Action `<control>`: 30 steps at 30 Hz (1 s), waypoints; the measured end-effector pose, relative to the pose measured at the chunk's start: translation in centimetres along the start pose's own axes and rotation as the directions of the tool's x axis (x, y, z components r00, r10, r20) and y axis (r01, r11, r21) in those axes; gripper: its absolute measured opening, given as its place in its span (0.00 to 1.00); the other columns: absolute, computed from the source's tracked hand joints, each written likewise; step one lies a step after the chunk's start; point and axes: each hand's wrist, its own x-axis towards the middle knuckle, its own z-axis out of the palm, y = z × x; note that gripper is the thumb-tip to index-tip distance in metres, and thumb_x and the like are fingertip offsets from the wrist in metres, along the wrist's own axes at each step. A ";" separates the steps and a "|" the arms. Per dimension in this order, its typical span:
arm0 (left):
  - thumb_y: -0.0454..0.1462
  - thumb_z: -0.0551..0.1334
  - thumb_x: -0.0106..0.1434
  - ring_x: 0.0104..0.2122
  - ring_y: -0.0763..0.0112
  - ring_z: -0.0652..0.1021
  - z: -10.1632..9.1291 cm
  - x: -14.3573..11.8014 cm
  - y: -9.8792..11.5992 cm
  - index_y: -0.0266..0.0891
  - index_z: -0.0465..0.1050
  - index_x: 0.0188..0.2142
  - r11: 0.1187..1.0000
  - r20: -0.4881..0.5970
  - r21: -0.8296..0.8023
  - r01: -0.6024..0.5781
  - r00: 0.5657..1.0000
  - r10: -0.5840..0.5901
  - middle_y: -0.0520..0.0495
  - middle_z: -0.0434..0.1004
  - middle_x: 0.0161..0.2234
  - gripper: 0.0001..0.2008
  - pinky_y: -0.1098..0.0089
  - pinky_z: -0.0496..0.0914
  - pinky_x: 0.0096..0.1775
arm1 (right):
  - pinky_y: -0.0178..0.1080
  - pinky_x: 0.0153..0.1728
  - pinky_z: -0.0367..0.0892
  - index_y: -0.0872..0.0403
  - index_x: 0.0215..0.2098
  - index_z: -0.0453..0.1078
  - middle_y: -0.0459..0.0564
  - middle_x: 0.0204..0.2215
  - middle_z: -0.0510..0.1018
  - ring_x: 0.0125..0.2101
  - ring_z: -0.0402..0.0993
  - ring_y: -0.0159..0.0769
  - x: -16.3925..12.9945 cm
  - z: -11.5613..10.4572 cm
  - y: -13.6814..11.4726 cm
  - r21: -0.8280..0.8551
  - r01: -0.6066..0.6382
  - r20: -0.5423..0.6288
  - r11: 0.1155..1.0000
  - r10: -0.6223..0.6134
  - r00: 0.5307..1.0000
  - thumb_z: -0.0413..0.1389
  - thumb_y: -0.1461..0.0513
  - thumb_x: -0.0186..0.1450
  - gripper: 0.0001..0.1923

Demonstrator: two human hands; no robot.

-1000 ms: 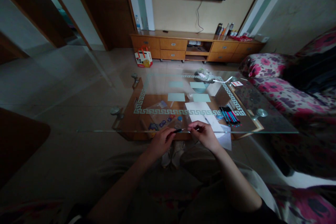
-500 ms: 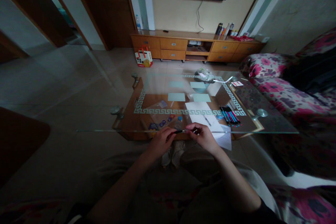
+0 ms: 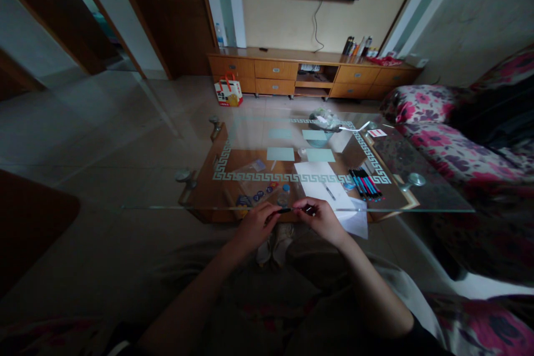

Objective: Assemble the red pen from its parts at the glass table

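Surface (image 3: 434,200): clear glass top with a pale key-pattern border, on a wooden frame with metal corner studs. On it, near edge centre: white paper sheets (image 3: 321,186), one overhanging the edge, with a small pen (image 3: 330,192) lying on them. Right of the sheets: a row of coloured pens (image 3: 366,183), side by side. Left of the sheets: small round caps (image 3: 267,192) and a clear plastic bag (image 3: 250,172). Far side: a bowl (image 3: 323,125) with contents unclear, and a small red-and-white card (image 3: 376,133).
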 end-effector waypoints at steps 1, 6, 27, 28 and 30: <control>0.36 0.57 0.70 0.41 0.68 0.78 0.0 0.0 0.0 0.43 0.75 0.49 1.000 0.004 -0.001 0.003 1.000 -0.003 0.47 0.78 0.42 0.12 0.67 0.71 0.45 | 0.36 0.35 0.70 0.54 0.40 0.77 0.50 0.35 0.82 0.33 0.76 0.35 0.0 0.0 0.0 0.002 0.002 0.004 1.000 -0.002 1.000 0.60 0.56 0.64 0.11; 0.36 0.57 0.70 0.42 0.67 0.78 0.1 0.0 -0.1 0.43 0.75 0.50 1.000 0.014 -0.009 0.008 1.000 -0.008 0.46 0.78 0.42 0.12 0.67 0.71 0.46 | 0.36 0.35 0.70 0.54 0.40 0.77 0.50 0.34 0.82 0.32 0.76 0.35 0.0 0.0 0.1 -0.015 0.010 0.012 1.000 -0.010 1.000 0.60 0.57 0.63 0.10; 0.35 0.57 0.69 0.42 0.66 0.78 -0.4 -0.1 0.6 0.44 0.76 0.51 0.998 0.063 0.057 -0.015 0.998 0.011 0.45 0.78 0.42 0.14 0.66 0.72 0.47 | 0.35 0.33 0.64 0.52 0.36 0.76 0.47 0.31 0.80 0.30 0.73 0.35 -0.4 0.2 -1.0 -0.250 0.100 0.077 0.963 -0.083 0.994 0.54 0.55 0.70 0.12; 0.35 0.58 0.69 0.42 0.66 0.78 -0.4 -0.1 0.6 0.44 0.75 0.51 0.998 0.064 0.059 -0.019 0.998 0.015 0.45 0.78 0.42 0.14 0.66 0.72 0.47 | 0.35 0.32 0.63 0.52 0.36 0.76 0.47 0.30 0.79 0.30 0.72 0.35 -0.5 0.1 -1.1 -0.274 0.105 0.079 0.956 -0.086 0.993 0.54 0.55 0.70 0.13; 0.35 0.58 0.68 0.42 0.66 0.78 -0.4 -0.2 0.6 0.44 0.75 0.51 0.998 0.062 0.059 -0.029 0.998 0.026 0.46 0.78 0.42 0.14 0.66 0.72 0.47 | 0.35 0.30 0.61 0.52 0.33 0.74 0.46 0.27 0.77 0.28 0.70 0.34 -0.5 0.1 -1.2 -0.314 0.105 0.081 0.944 -0.084 0.993 0.53 0.54 0.71 0.15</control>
